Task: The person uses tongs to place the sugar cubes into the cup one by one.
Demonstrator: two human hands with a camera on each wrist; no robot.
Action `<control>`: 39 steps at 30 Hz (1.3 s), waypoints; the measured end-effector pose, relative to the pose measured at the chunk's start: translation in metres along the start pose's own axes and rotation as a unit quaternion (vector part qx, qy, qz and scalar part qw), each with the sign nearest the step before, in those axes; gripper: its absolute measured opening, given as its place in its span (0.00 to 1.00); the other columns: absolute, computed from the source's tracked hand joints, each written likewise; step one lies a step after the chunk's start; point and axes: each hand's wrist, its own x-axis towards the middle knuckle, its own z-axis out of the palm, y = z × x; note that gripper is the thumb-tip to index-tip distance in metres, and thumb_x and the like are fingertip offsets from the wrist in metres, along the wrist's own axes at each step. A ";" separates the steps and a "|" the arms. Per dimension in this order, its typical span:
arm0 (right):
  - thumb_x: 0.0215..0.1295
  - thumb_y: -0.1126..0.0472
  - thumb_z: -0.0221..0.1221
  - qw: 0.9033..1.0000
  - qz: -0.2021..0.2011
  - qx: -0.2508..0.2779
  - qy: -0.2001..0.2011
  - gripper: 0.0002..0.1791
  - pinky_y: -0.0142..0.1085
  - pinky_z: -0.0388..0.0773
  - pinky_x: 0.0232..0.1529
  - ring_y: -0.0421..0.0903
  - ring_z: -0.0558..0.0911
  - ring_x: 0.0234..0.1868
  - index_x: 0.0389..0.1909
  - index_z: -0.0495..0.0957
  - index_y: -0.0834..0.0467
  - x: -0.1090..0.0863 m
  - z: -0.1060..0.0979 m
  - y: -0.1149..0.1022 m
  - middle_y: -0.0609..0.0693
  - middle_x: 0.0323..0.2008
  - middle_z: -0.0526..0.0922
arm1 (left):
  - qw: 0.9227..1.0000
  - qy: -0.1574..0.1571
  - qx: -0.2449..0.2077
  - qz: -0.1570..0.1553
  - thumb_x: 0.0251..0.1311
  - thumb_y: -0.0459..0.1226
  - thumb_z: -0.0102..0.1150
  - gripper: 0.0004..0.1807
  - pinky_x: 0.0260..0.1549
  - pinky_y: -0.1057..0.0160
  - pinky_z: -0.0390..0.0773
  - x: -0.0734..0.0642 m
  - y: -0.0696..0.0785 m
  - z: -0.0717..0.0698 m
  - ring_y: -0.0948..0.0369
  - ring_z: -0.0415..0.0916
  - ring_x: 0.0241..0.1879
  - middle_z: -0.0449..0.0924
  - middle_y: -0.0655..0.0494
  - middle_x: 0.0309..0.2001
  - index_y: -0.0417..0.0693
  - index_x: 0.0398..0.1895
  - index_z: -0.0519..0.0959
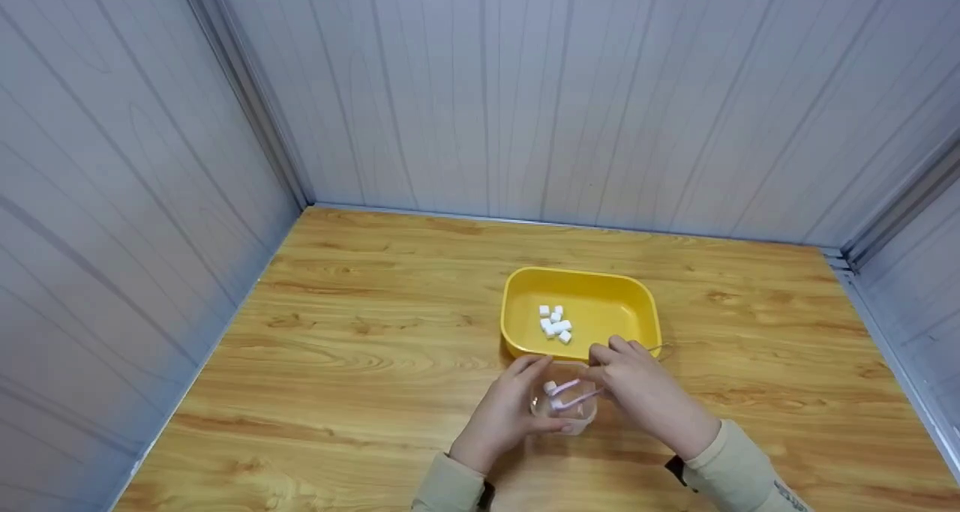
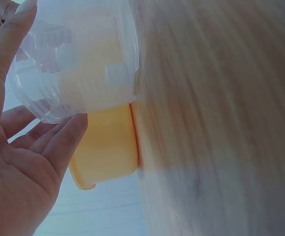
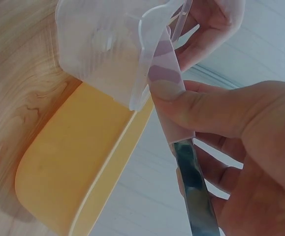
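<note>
A clear plastic container [image 1: 576, 426] stands on the table at the near side of a yellow tub [image 1: 637, 287]. My left hand [image 1: 504, 407] grips it from the left, thumb on the near side and fingers on the far rim. Between thumb and fingers, my right hand [image 1: 649, 388] holds tongs with a metal handle [image 3: 194, 189] and pink arms [image 1: 579, 400]. Their tips reach down into the container, beside white cubes [image 1: 550, 387]. I cannot tell whether the tips pinch a cube. Several more white cubes [image 1: 555, 327] lie in the tub's left half.
The wood-grain table [image 1: 360, 347] spreads out around the tub and container. Pale panel walls [image 1: 525, 107] border it at the back, left and right. The tub stands right behind both hands.
</note>
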 end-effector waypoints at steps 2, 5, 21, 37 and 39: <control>0.42 0.65 0.73 1.000 0.000 0.000 -0.002 0.17 0.35 0.61 0.31 0.43 0.63 0.31 0.37 0.87 0.51 0.000 0.000 0.000 0.42 0.31 0.72 | 1.000 -0.002 0.001 -0.005 0.39 0.52 0.76 0.50 0.59 0.62 0.68 0.000 0.000 0.000 0.61 0.69 0.57 0.68 0.56 0.60 0.41 0.67 0.67; 0.42 0.65 0.73 1.000 0.000 0.003 -0.003 0.17 0.35 0.62 0.31 0.43 0.64 0.32 0.37 0.87 0.51 0.000 0.000 0.000 0.43 0.32 0.73 | 1.000 -0.007 0.003 -0.012 0.39 0.50 0.77 0.50 0.60 0.62 0.67 0.000 0.000 0.000 0.62 0.68 0.57 0.68 0.56 0.61 0.42 0.67 0.67; 0.46 0.67 0.71 1.000 -0.003 0.006 -0.002 0.21 0.36 0.63 0.32 0.43 0.64 0.32 0.44 0.86 0.51 -0.003 0.000 0.001 0.43 0.34 0.74 | 0.999 -0.019 0.013 -0.028 0.39 0.50 0.77 0.49 0.59 0.63 0.68 0.003 0.001 -0.001 0.63 0.69 0.56 0.68 0.57 0.60 0.44 0.67 0.68; 0.42 0.64 0.74 0.999 0.005 0.029 0.018 0.21 0.38 0.66 0.34 0.44 0.67 0.35 0.42 0.85 0.51 -0.004 -0.015 0.005 0.44 0.36 0.75 | 0.999 -0.018 -0.007 -0.028 0.38 0.49 0.77 0.50 0.59 0.62 0.68 0.002 0.001 -0.001 0.63 0.68 0.57 0.67 0.59 0.61 0.44 0.68 0.67; 0.44 0.64 0.74 0.999 0.008 0.029 0.015 0.21 0.38 0.67 0.34 0.44 0.67 0.35 0.42 0.85 0.50 -0.004 -0.017 0.006 0.44 0.37 0.75 | 0.999 -0.019 -0.014 -0.030 0.38 0.50 0.77 0.50 0.59 0.62 0.68 0.001 0.001 -0.001 0.63 0.67 0.57 0.67 0.60 0.61 0.43 0.68 0.67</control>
